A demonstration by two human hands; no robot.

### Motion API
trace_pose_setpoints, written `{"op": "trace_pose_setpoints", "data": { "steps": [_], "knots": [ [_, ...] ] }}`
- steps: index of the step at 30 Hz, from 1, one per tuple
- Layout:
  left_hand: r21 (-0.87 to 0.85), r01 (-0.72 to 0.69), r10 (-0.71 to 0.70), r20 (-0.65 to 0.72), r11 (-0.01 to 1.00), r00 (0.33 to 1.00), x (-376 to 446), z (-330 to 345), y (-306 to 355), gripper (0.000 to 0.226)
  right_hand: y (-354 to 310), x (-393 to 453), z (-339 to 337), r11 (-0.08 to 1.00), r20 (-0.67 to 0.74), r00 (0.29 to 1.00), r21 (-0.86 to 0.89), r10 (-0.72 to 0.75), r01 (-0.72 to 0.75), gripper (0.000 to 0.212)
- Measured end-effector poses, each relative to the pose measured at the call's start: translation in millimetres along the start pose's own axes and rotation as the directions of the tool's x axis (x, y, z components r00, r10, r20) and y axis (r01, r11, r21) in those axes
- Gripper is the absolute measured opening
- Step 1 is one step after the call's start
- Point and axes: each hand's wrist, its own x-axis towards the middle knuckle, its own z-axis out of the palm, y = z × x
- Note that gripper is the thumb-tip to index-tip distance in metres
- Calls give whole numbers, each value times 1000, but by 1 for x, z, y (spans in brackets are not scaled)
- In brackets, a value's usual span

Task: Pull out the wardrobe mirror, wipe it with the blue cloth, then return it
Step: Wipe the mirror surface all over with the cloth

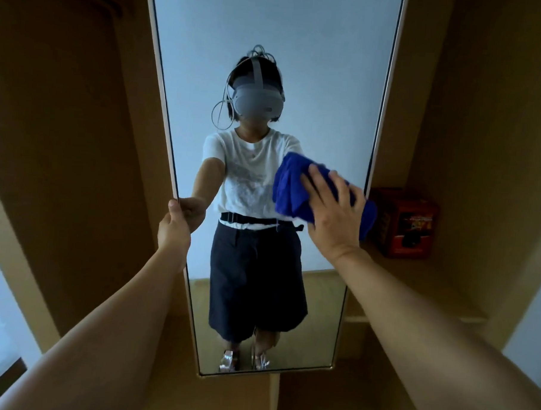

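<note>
The tall wardrobe mirror (315, 67) stands pulled out in front of me, pale-framed, filling the centre of the head view. My left hand (174, 224) grips its left frame edge at mid height. My right hand (335, 207) presses the bunched blue cloth (290, 190) flat against the glass near the right edge, fingers spread over it. The glass reflects a person in a white shirt, dark shorts and a headset.
Brown wardrobe panels (64, 134) flank the mirror on both sides. A red box (409, 221) sits on a wooden shelf (414, 282) just right of the mirror, close to the cloth. Bright white surfaces show at the far lower left and right.
</note>
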Motion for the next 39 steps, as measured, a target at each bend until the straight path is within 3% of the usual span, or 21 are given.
{"op": "trace_pose_setpoints", "data": {
  "steps": [5, 11, 17, 21, 25, 29, 34, 39],
  "knots": [
    [2, -41, 41, 35, 999, 999, 1, -2, -7, 58, 14, 43, -20, 964, 5, 964, 11, 267, -267, 59],
    [49, -108, 103, 92, 993, 990, -1, -9, -20, 58, 5, 17, -9, 936, -8, 936, 37, 351, -351, 61],
    [-23, -18, 21, 137, 1000, 990, -4, -15, -32, 60, -16, -54, 3, 901, 113, 906, 113, 408, -420, 77],
    [5, 43, -43, 100, 999, 994, -5, -16, -66, 64, -16, -77, 10, 901, 137, 905, 117, 402, -417, 80],
    [-5, 85, -84, 84, 996, 993, -2, -14, -107, 65, 1, -64, 11, 901, 18, 908, 116, 419, -418, 62],
    [1, 127, -127, 71, 992, 989, 0, -13, -150, 67, 2, -61, 25, 874, -73, 873, 104, 483, -475, 64],
    [-8, 190, -190, 21, 982, 982, 2, -7, -192, 73, -14, -107, 55, 890, -141, 879, 80, 456, -449, 61],
    [-34, 146, -148, -34, 989, 988, 6, 2, -207, 73, -32, -171, 84, 923, -138, 913, 41, 384, -383, 58]
  ]
}}
